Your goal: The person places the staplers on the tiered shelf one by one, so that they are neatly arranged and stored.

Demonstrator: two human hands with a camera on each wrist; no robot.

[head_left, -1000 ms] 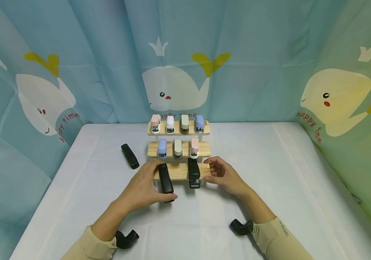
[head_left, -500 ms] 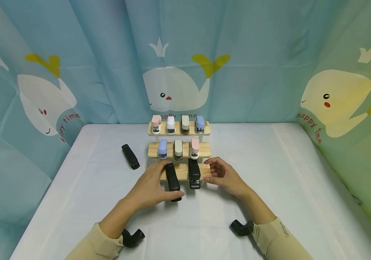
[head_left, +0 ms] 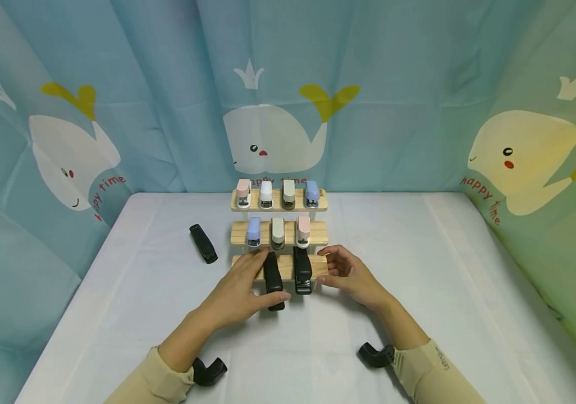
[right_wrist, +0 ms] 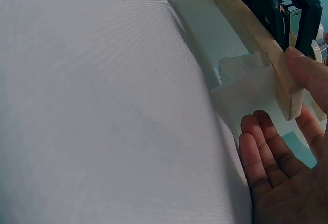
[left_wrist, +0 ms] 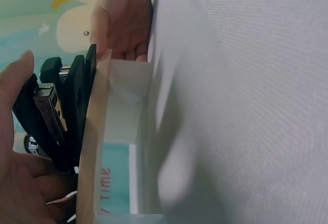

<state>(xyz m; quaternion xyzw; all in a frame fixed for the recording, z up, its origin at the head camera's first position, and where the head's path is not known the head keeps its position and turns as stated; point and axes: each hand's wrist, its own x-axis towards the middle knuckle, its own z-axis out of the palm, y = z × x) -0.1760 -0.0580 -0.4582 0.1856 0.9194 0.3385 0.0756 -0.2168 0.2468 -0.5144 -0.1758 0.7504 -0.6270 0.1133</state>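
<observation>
In the head view my left hand (head_left: 237,292) grips a black stapler (head_left: 273,278), thumb at its front end and fingers at its back. That stapler stands on the lowest board of a wooden tiered rack (head_left: 288,267) and juts past the front edge. A second black stapler (head_left: 302,270) stands to its right on the same board. My right hand (head_left: 351,275) holds the board's right end. In the right wrist view, the thumb (right_wrist: 307,75) lies on the board (right_wrist: 288,88), with the other fingers around and below its end.
Small staplers in pink, white, green and blue line the two upper boards (head_left: 236,233). Another black stapler (head_left: 203,243) lies on the white table (head_left: 449,292) left of the rack. A whale-print curtain (head_left: 394,140) hangs behind.
My left hand has moved the black stapler rightward along the lowest board, closer to the second one. My right hand has stayed at the board's end.
</observation>
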